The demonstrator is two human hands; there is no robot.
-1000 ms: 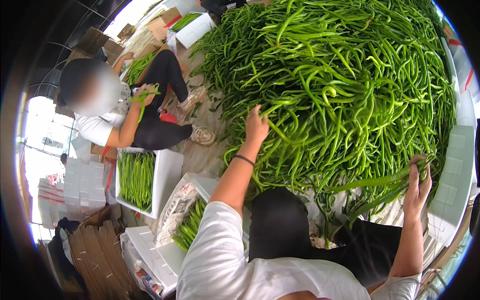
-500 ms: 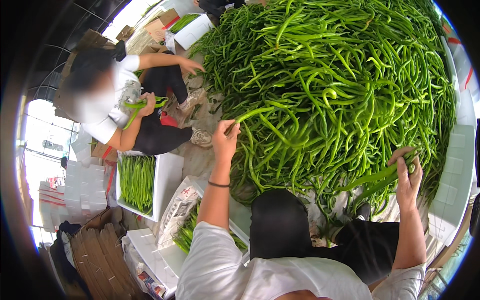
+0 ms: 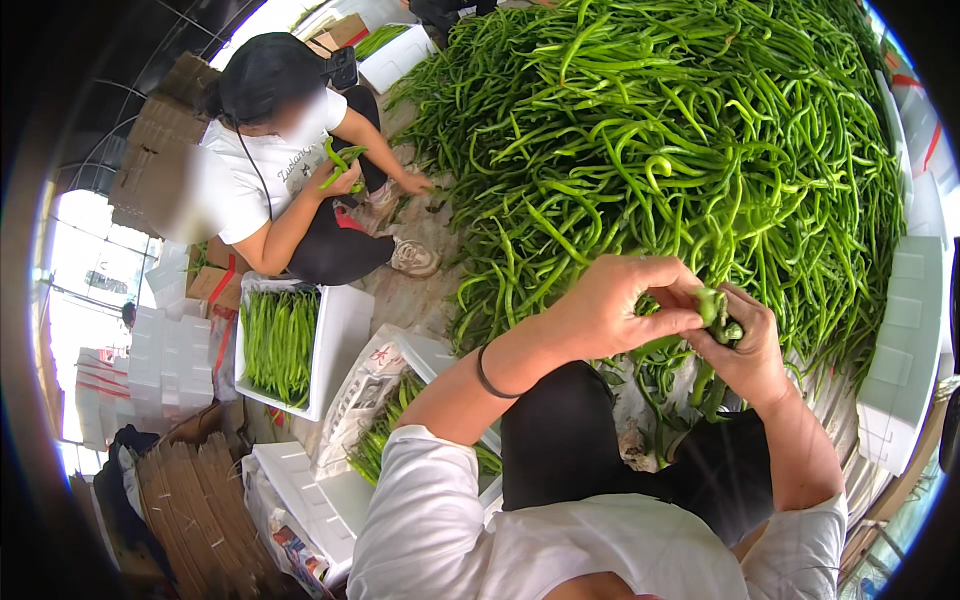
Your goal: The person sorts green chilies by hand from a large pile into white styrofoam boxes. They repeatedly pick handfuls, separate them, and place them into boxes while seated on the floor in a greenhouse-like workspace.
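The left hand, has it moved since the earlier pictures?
Yes. The left hand has moved rightward, closer to the white box at the right edge, and is now beside the right hand.

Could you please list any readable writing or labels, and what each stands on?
Co-worker's white shirt: dark chest lettering, which I won't copy out.
Printed white sheet: red and dark print, not copied; fine print too small.
Colour-printed sheet, lower left: too small to read.

Left hand (image 3: pixel 635 305) and right hand (image 3: pixel 752 352) both got hold of green peppers (image 3: pixel 711 306), near side of the pepper pile (image 3: pixel 660 150); co-worker (image 3: pixel 270 175) sits left of it.
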